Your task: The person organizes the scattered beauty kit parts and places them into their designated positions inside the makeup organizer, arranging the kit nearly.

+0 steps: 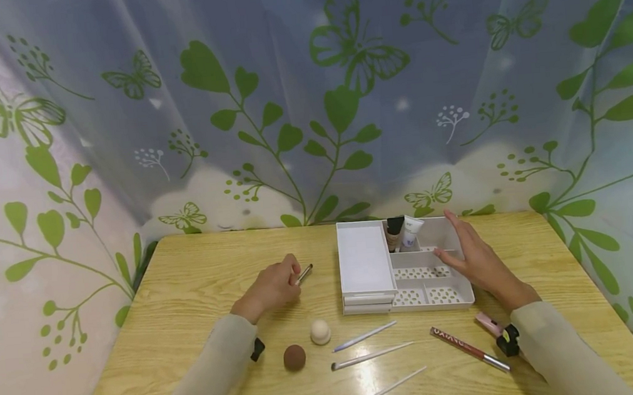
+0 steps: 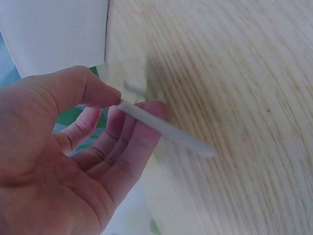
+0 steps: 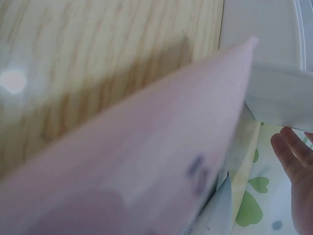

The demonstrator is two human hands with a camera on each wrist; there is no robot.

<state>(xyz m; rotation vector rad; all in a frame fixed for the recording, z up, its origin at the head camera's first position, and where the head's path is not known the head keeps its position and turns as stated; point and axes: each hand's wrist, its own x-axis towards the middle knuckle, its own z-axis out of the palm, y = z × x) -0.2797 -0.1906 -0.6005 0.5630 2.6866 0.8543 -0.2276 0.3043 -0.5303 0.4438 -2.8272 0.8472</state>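
My left hand (image 1: pixel 273 287) pinches a slim makeup brush (image 1: pixel 304 274) between thumb and fingers, over the table left of a white organizer (image 1: pixel 364 256). The left wrist view shows the brush's pale handle (image 2: pixel 166 128) sticking out past the fingertips. At the organizer's right wall is my right hand (image 1: pixel 483 264), its fingers stretched out along the wall and its thumb reaching over the open compartments. In the right wrist view those fingers (image 3: pixel 288 152) look straight beside the organizer's wall. A white tube (image 1: pixel 411 232) and a black-capped bottle (image 1: pixel 394 234) stand in the back compartment.
Nearer the front lie a cream sponge (image 1: pixel 320 332), a brown sponge (image 1: pixel 294 357) and several slim sticks, including a brush (image 1: pixel 372 356). Further right are a red-brown pen-like tube (image 1: pixel 468 348) and a pink tube (image 1: pixel 488 323) by the right wrist. A patterned curtain (image 1: pixel 285 100) hangs behind the table.
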